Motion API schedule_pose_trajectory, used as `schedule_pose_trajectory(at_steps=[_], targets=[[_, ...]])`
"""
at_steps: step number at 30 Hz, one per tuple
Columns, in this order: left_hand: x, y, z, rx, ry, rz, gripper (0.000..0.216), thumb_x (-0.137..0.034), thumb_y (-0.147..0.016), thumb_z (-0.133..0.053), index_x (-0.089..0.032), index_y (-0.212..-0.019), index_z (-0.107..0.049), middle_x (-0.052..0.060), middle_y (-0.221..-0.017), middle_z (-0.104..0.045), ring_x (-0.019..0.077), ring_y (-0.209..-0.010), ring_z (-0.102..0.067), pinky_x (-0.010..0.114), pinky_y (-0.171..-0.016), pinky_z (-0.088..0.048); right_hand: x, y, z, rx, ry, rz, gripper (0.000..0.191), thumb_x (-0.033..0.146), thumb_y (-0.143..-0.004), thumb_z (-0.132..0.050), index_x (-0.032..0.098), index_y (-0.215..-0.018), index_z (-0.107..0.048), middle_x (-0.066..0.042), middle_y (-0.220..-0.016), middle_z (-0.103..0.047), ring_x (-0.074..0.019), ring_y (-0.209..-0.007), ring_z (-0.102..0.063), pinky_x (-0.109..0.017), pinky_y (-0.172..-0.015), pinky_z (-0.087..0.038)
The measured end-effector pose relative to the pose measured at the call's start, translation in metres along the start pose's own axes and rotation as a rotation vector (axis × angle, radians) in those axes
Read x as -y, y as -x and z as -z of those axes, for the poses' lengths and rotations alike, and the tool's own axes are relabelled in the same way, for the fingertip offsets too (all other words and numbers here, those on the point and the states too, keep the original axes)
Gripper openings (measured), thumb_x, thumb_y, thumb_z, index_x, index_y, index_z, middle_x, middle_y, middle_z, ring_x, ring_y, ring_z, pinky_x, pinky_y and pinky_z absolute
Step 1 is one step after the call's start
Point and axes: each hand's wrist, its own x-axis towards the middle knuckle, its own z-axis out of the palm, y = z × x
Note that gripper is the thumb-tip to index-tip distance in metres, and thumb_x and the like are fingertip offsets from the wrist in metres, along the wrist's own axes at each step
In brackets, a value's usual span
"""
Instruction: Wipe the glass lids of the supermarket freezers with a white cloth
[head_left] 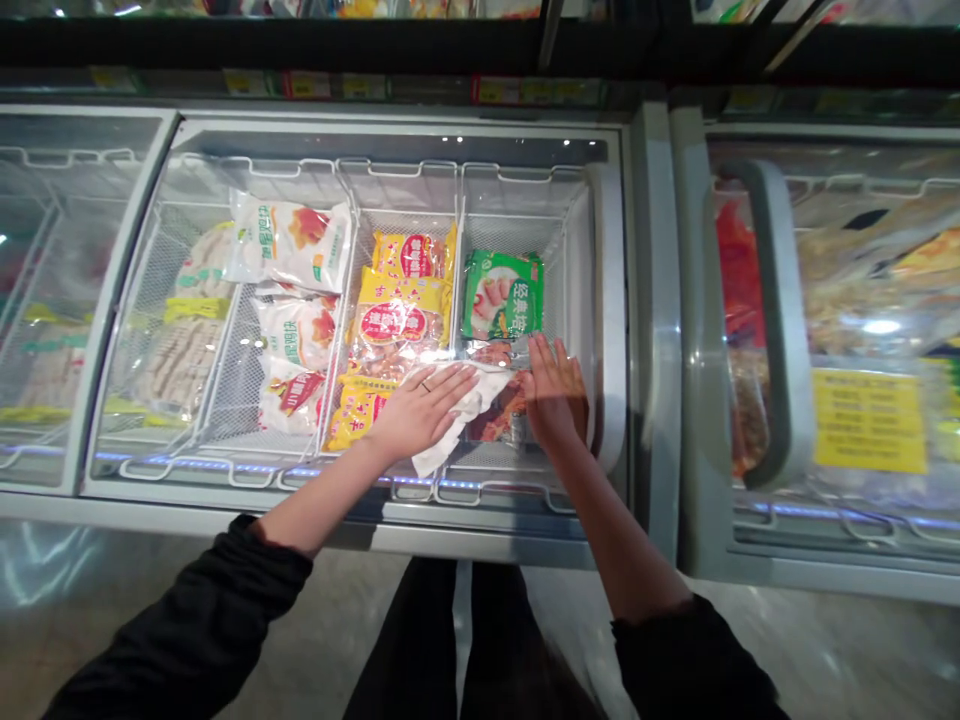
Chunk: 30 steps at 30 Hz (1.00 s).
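Note:
I stand at a chest freezer (645, 330) with a curved glass lid (375, 150). My left hand (421, 408) lies flat, fingers stretched out, pressing a white cloth (465, 415) onto the glass above the front of the wire baskets. My right hand (553, 392) rests flat on the glass just right of the cloth, fingers extended toward a green packet (502, 295) under the lid. Both sleeves are black.
Under the glass lie white packets (291, 240), yellow-and-red packets (403, 300) and pale packs (187, 330) in wire baskets. A second freezer (825, 350) with a grey handle (784, 320) and a yellow label (870, 420) stands to the right. Shelf price tags run above.

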Motion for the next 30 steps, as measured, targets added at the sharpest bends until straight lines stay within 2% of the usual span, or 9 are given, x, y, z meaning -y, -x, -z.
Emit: schedule_pose_trajectory(at_steps=[4,8,10,13,16,19,22,26,30], targets=[[0.009,-0.062,0.005,-0.179,-0.003,0.216,0.064,-0.034,-0.113,-0.034,-0.022,-0.176,-0.03,0.004,-0.182,-0.033,0.0218,-0.17,-0.028,0.047,-0.141,-0.016,0.003,0.008,-0.007,-0.055,-0.054,-0.007,0.061,0.026,-0.11,-0.035,0.019,-0.17,-0.046,-0.009,-0.176,-0.045,-0.0297,-0.168,-0.033,-0.061,-0.137,-0.028],[-0.02,-0.108,0.0,-0.274,0.019,0.298,0.067,-0.032,-0.113,-0.033,-0.015,-0.177,-0.024,0.01,-0.183,-0.029,0.0267,-0.171,-0.022,0.054,-0.141,-0.016,-0.002,0.007,-0.014,-0.123,-0.125,-0.012,0.061,0.023,-0.108,-0.034,0.018,-0.166,-0.053,-0.01,-0.172,-0.051,-0.0291,-0.166,-0.037,-0.06,-0.137,-0.029],[-0.038,-0.102,-0.004,-0.209,-0.008,0.237,0.067,-0.032,-0.113,-0.031,-0.014,-0.177,-0.024,0.01,-0.184,-0.027,0.0265,-0.172,-0.021,0.053,-0.141,-0.017,-0.005,0.006,-0.017,-0.153,-0.145,-0.016,0.06,0.021,-0.108,-0.034,0.017,-0.163,-0.057,-0.01,-0.169,-0.055,-0.0277,-0.164,-0.04,-0.057,-0.137,-0.029],[-0.047,-0.064,-0.008,-0.082,-0.064,0.04,0.066,-0.034,-0.114,-0.033,-0.017,-0.177,-0.027,0.007,-0.183,-0.03,0.023,-0.171,-0.022,0.047,-0.141,-0.018,-0.008,0.006,-0.019,-0.159,-0.162,-0.001,0.058,0.02,-0.109,-0.032,0.015,-0.159,-0.06,-0.01,-0.168,-0.057,-0.026,-0.164,-0.041,-0.053,-0.137,-0.029],[-0.028,-0.019,-0.005,0.009,-0.096,-0.147,0.064,-0.035,-0.114,-0.037,-0.02,-0.176,-0.031,0.004,-0.181,-0.035,0.0199,-0.17,-0.026,0.042,-0.141,-0.016,-0.009,0.01,-0.017,-0.126,-0.164,0.016,0.057,0.019,-0.109,-0.033,0.012,-0.159,-0.059,-0.012,-0.17,-0.054,-0.0264,-0.164,-0.041,-0.052,-0.137,-0.032],[0.001,0.003,0.0,0.023,-0.106,-0.174,0.06,-0.035,-0.116,-0.035,-0.022,-0.175,-0.034,0.003,-0.18,-0.039,0.0188,-0.168,-0.031,0.041,-0.141,-0.014,-0.005,0.025,-0.011,-0.071,-0.143,0.017,0.059,0.015,-0.107,-0.034,0.01,-0.162,-0.055,-0.014,-0.172,-0.051,-0.0283,-0.164,-0.04,-0.053,-0.136,-0.034],[0.007,-0.01,0.0,-0.062,-0.091,-0.024,0.061,-0.034,-0.115,-0.035,-0.019,-0.174,-0.034,0.007,-0.18,-0.038,0.022,-0.168,-0.032,0.046,-0.14,-0.016,0.001,0.05,-0.005,-0.027,-0.134,0.022,0.063,0.011,-0.106,-0.034,0.01,-0.168,-0.047,-0.014,-0.175,-0.045,-0.0289,-0.166,-0.036,-0.055,-0.136,-0.034],[-0.034,-0.046,-0.013,-0.228,-0.064,0.283,0.064,-0.031,-0.114,-0.036,-0.014,-0.175,-0.031,0.012,-0.181,-0.033,0.0262,-0.169,-0.029,0.053,-0.139,-0.02,0.007,0.081,-0.004,-0.042,-0.153,0.015,0.062,0.014,-0.111,-0.031,0.017,-0.172,-0.039,-0.011,-0.176,-0.046,-0.0249,-0.168,-0.033,-0.056,-0.136,-0.032],[-0.077,-0.035,-0.027,-0.119,-0.068,0.09,0.063,-0.034,-0.116,-0.035,-0.015,-0.175,-0.032,0.008,-0.182,-0.03,0.0242,-0.17,-0.026,0.049,-0.14,-0.022,0.009,0.095,-0.006,-0.044,-0.144,-0.014,0.057,0.016,-0.112,-0.032,0.014,-0.167,-0.047,-0.015,-0.172,-0.051,-0.0266,-0.167,-0.035,-0.055,-0.136,-0.034]])
